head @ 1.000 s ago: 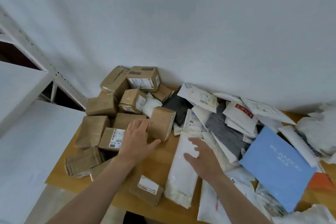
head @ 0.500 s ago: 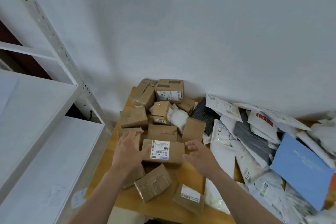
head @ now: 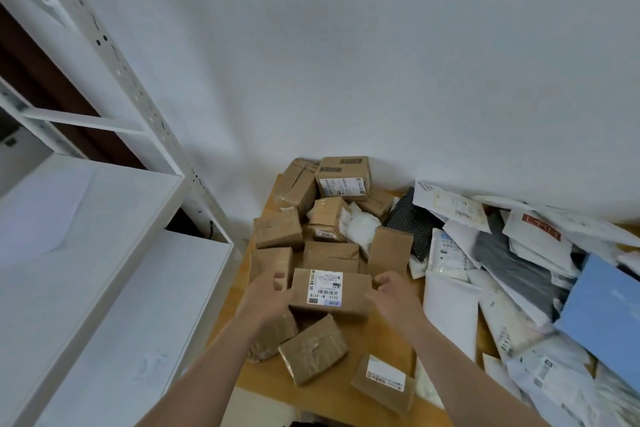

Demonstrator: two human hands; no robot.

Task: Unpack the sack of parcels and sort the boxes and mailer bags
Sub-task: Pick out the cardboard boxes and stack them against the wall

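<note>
Left hand point(head: 268, 295) grips box point(head: 329, 292) edge.

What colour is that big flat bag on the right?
The big flat bag is light blue, seen best in the head view.

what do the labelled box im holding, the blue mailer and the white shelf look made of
Labelled box: brown cardboard, matt, with a white paper label. Blue mailer: probably plastic film or coated card, smooth with a faint sheen. White shelf: likely painted metal, judging by its punched upright.
</note>
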